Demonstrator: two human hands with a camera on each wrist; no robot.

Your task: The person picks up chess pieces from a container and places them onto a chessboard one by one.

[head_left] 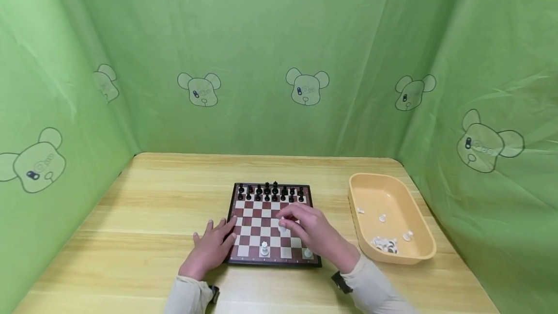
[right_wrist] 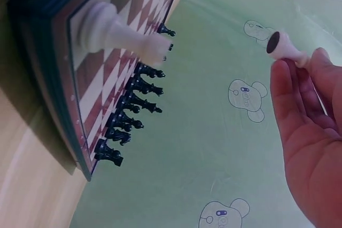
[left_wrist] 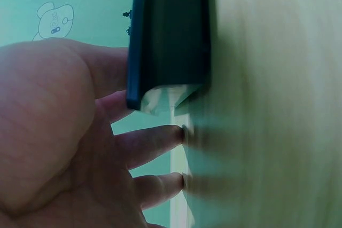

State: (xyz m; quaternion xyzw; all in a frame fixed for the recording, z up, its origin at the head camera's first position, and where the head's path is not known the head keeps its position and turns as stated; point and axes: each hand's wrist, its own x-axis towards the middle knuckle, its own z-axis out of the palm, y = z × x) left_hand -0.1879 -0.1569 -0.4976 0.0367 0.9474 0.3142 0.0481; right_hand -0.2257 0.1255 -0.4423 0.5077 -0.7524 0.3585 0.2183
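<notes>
Right wrist view has a white chess piece (right_wrist: 288,50) pinched between the thumb and fingertips of the right hand (right_wrist: 312,124), its base free with the dark underside (right_wrist: 273,42) showing. By the head view it is over the chessboard (head_left: 257,231), slightly toward 3 o'clock from the board's centre. It should handle as light, stiff plastic, hard to break but smooth enough to twist or slip if squeezed off-centre; the slim upper part looks the best hold, with the broad base left clear to land flat. Around it, a crowned white piece (head_left: 264,249) stands at 6 o'clock on the board, a second white piece (head_left: 308,253) sits between 4 and 5, and two rows of black pieces (head_left: 267,193) line the 12 o'clock edge. At about 8 o'clock the left hand (head_left: 211,250) grasps nothing, its fingers spread, some touching the board's edge. Farther out, at 3 o'clock on the table (head_left: 165,188), an orange tray (head_left: 379,197) holds loose white pieces (head_left: 381,244), mostly heaped toward its 6 o'clock end
</notes>
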